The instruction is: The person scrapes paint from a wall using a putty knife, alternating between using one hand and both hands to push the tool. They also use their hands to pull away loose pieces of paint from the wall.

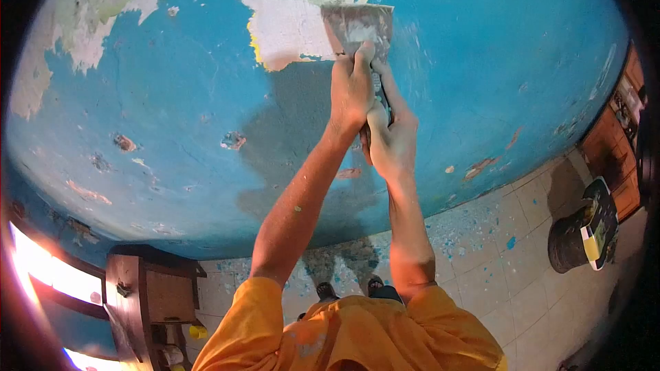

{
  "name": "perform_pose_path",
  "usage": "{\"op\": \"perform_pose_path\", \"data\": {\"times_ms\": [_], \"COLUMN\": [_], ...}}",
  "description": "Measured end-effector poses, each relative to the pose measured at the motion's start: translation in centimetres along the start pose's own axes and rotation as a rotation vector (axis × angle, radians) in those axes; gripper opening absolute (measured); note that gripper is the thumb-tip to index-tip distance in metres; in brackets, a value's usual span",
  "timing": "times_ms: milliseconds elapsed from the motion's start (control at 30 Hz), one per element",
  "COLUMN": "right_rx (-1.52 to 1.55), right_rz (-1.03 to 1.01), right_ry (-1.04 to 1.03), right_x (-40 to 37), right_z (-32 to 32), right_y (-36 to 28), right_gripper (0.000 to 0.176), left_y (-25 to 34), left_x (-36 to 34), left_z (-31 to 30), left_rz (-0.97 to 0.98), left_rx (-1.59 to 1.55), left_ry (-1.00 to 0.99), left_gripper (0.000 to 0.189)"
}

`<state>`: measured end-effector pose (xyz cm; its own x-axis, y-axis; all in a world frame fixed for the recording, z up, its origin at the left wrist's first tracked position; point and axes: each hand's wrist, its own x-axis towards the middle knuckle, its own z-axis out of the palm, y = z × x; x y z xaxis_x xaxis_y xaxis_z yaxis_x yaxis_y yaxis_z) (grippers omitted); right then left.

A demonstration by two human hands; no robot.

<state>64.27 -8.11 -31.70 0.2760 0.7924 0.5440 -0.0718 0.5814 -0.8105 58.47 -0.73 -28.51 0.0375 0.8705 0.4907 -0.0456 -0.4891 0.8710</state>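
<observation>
Both hands are closed around one wide scraper [380,22], its blade flat or nearly flat against the blue wall [474,75]. My left hand [352,89] sits higher, its thumb pressed up near the back of the blade. Lower on the handle [377,86] is my right hand [393,139], with a finger stretched up along the blade's side. The blade's top edge lies at the border of a bare whitish patch [292,31] with ragged, yellow-edged paint. Most of the handle is hidden by my fingers.
Blue paint flakes [474,227] litter the tiled floor [509,268] below the wall. A black bucket [569,244] stands at the right, near wooden cabinets [612,158]. At the lower left is a wooden cabinet [168,295]. Chipped spots [234,140] mark the wall.
</observation>
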Motion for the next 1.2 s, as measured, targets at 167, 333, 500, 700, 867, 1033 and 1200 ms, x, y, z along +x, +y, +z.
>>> {"op": "perform_pose_path", "data": {"times_ms": [167,333,500,700,867,1033,1200], "right_rx": [-0.284,-0.108,-0.141,0.022,-0.513,0.022,0.250], "right_rz": [-0.268,0.229,-0.138,0.097,0.064,0.345,0.351], "right_ry": [0.040,-0.047,-0.008,0.235,0.076,0.042,0.013], "right_x": [-1.9,-2.0,-2.7,-4.1,0.2,5.2,5.6], "right_z": [-0.6,-0.8,0.6,0.3,-1.0,1.1,2.7], "right_y": [5.8,0.9,5.6,5.2,2.0,-2.1,0.4], "right_gripper": [0.050,0.051,0.051,0.064,0.059,0.039,0.041], "left_y": [-5.1,-3.7,-4.6,-3.5,-1.4,1.7,0.9], "left_x": [-1.7,-1.2,-2.6,-5.8,-1.4,-0.3,-2.4], "left_z": [-1.1,-0.9,-3.2,-2.9,-2.2,-2.9,-4.5], "left_rz": [-0.199,-0.075,-0.351,-0.311,0.022,-0.220,-0.198], "left_rx": [-0.154,-0.080,-0.127,-0.094,0.060,-0.245,-0.180], "left_ry": [-0.040,-0.052,-0.107,-0.274,-0.225,-0.359,-0.353], "left_gripper": [0.035,0.035,0.037,0.045,0.044,0.045,0.036]}}
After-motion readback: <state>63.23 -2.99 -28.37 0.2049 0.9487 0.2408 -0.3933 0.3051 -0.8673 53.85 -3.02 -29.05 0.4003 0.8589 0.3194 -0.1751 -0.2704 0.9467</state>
